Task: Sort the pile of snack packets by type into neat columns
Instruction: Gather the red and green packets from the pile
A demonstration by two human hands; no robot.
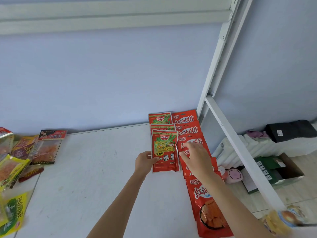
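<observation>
Red scallion packet (165,152) lies frontmost in its column on the white table (96,169), left hand (144,161) pinching its left edge. Right hand (195,157) rests, fingers loose, on the adjacent red-packet column (204,169). Unsorted pile (22,160) sits far left.

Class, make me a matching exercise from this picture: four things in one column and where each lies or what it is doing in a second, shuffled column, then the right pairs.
1. left hand
2. right hand
3. yellow-green packet
4. unsorted pile

A. at the table's near left corner
B. holds the green-onion packet by its left edge
C. rests on the red packets column
D. at the table's far left

Pairs: 1-B, 2-C, 3-A, 4-D
</observation>
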